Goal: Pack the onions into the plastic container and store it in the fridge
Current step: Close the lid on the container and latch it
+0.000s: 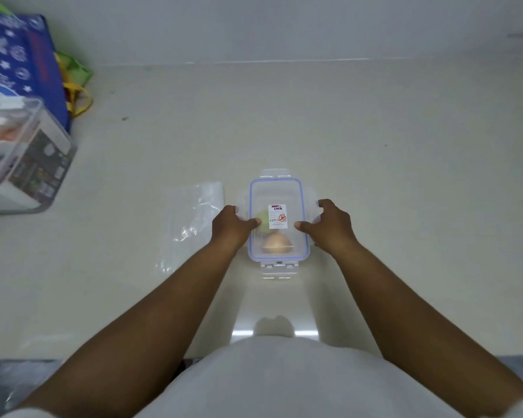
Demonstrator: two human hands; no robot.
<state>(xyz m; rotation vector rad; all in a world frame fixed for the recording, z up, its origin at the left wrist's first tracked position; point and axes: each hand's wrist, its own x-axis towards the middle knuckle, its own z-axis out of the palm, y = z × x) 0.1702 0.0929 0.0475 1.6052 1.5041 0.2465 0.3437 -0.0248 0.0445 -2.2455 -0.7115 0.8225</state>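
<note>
A clear plastic container point(277, 194) with a blue-sealed lid and a white label stands on the pale counter, mid-frame. Through the lid I see a brown onion point(277, 244) near the front and a pale green one point(264, 221) behind it. My left hand point(231, 227) presses on the lid's left side, thumb on top. On the lid's right side rests my right hand point(331, 226), its fingers at the right side flap. The front and back latch flaps stick out unfastened.
An empty clear plastic bag point(194, 215) lies flat just left of the container. At the far left stand a boxed clear container point(27, 155) and a blue patterned bag point(21, 61) with yellow and green bags behind it. A pale wall rises behind the counter.
</note>
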